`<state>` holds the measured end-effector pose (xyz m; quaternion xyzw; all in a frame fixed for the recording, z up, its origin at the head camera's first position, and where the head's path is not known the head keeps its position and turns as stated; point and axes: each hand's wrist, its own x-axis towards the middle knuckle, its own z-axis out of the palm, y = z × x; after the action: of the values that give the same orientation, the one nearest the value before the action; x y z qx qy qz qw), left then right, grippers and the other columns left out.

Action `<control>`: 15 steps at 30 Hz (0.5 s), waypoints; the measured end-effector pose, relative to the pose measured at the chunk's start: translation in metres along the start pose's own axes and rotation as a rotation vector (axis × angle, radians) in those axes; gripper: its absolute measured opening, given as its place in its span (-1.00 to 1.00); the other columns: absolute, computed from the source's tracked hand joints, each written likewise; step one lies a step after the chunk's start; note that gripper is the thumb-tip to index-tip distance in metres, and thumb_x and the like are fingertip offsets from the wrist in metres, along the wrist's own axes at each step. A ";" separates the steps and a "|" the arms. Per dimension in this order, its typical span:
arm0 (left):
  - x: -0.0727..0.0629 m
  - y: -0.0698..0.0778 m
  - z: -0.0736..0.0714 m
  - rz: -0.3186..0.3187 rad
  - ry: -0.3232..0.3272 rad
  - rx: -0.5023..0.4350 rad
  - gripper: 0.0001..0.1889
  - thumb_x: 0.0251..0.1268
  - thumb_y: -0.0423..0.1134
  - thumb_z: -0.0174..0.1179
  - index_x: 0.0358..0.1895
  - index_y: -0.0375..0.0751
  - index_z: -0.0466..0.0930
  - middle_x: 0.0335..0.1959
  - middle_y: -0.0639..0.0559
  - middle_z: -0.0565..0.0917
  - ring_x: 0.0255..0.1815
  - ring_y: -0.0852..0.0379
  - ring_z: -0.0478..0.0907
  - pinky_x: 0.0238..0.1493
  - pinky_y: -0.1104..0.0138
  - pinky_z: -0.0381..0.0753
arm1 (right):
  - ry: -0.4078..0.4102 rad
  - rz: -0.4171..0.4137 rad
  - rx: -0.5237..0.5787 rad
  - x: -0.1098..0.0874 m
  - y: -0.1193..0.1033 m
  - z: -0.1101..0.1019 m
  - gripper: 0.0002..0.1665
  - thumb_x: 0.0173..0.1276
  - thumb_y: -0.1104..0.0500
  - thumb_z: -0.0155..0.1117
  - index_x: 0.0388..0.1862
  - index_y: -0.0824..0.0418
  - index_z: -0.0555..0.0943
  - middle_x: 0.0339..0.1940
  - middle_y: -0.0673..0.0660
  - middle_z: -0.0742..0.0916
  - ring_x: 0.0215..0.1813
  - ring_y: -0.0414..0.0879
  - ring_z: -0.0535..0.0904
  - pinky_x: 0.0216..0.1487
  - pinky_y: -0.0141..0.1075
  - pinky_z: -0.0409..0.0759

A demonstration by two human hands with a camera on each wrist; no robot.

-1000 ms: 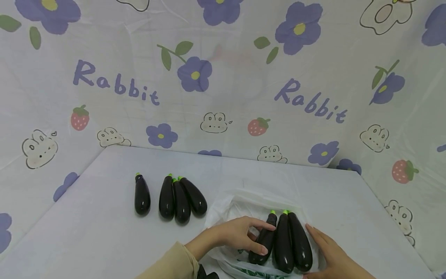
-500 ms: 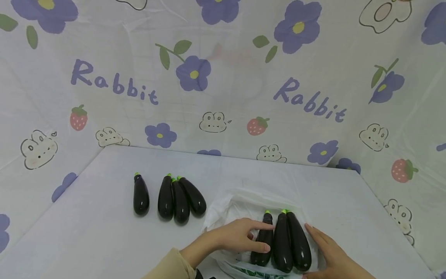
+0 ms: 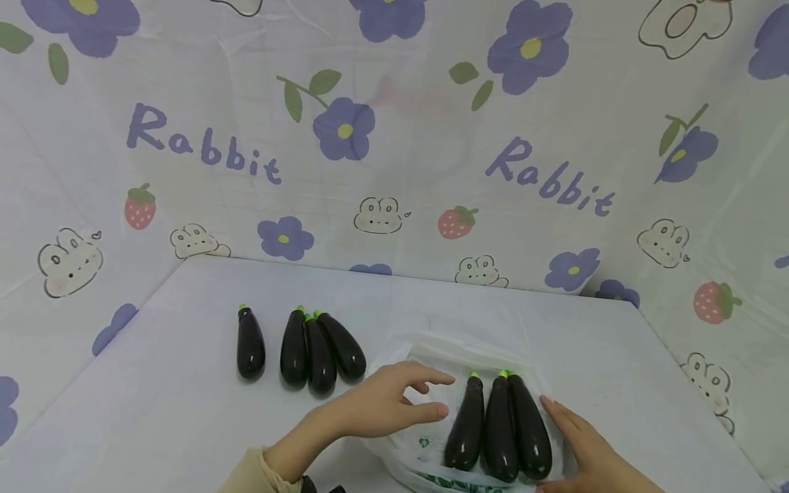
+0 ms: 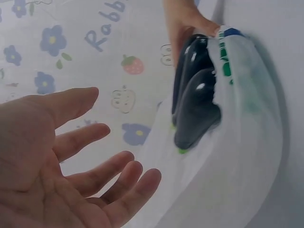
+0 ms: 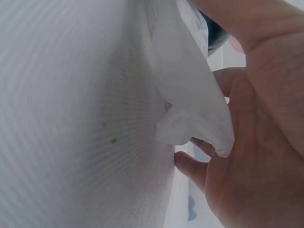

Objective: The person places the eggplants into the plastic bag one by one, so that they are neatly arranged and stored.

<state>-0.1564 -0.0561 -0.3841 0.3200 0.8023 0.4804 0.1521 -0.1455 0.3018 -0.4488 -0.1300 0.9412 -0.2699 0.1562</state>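
Note:
In the head view my left hand [image 3: 394, 400] hovers over the left part of a white plastic bag [image 3: 425, 465], fingers spread and holding nothing. Its open palm also shows in the left wrist view. Three glossy black eggplants [image 3: 518, 428] with green stem ends lie side by side in the bag's mouth. The leftmost eggplant [image 3: 466, 424] is just right of my left fingertips, apart from them. My right hand [image 3: 585, 448] holds the bag's right edge, with thumb and fingers wide apart; white film [image 5: 190, 90] lies against its palm in the right wrist view.
Left of the bag, several more eggplants lie on the white table [image 3: 154, 424]: one single eggplant [image 3: 251, 346] and a group of three, with a middle eggplant [image 3: 322, 356]. A patterned cloth [image 3: 407, 157] hangs behind the table.
My left hand has let go of the leftmost eggplant in the bag and drawn back to the left. That eggplant shifted slightly before release. My right hand has stayed in place.

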 end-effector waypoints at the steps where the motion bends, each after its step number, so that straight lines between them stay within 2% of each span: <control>1: -0.003 0.002 -0.004 -0.004 0.020 -0.007 -0.54 0.42 0.02 0.20 0.32 0.07 0.51 0.22 0.27 0.49 0.13 0.24 0.46 -0.03 0.38 0.56 | 0.003 -0.006 0.000 0.000 0.001 0.000 0.51 -0.25 -0.12 0.73 0.54 0.36 0.04 0.43 0.49 0.24 0.36 0.48 0.16 0.15 0.38 0.28; 4: -0.013 0.005 -0.014 -0.028 0.069 0.001 -0.55 0.41 0.04 0.20 0.32 0.13 0.50 0.21 0.30 0.49 0.15 0.25 0.45 -0.01 0.38 0.55 | 0.008 -0.022 0.002 -0.002 0.002 0.000 0.50 -0.25 -0.11 0.73 0.53 0.37 0.05 0.42 0.49 0.25 0.35 0.48 0.17 0.15 0.38 0.28; 8: -0.027 0.002 -0.028 -0.041 0.122 0.039 -0.55 0.40 0.04 0.21 0.32 0.18 0.50 0.21 0.30 0.50 0.16 0.20 0.46 -0.01 0.37 0.55 | -0.003 0.007 0.016 -0.002 0.000 0.000 0.51 -0.24 -0.12 0.73 0.55 0.35 0.03 0.44 0.49 0.23 0.37 0.48 0.15 0.14 0.39 0.28; 15: -0.053 -0.012 -0.057 -0.042 0.218 0.139 -0.54 0.40 0.03 0.22 0.31 0.04 0.51 0.17 0.17 0.53 0.13 0.05 0.49 -0.05 0.31 0.58 | 0.002 0.004 0.005 -0.002 -0.003 -0.001 0.50 -0.25 -0.11 0.73 0.55 0.34 0.04 0.44 0.48 0.23 0.37 0.47 0.16 0.16 0.38 0.27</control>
<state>-0.1523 -0.1336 -0.3704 0.2590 0.8519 0.4522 0.0516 -0.1434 0.3004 -0.4457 -0.1275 0.9409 -0.2723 0.1561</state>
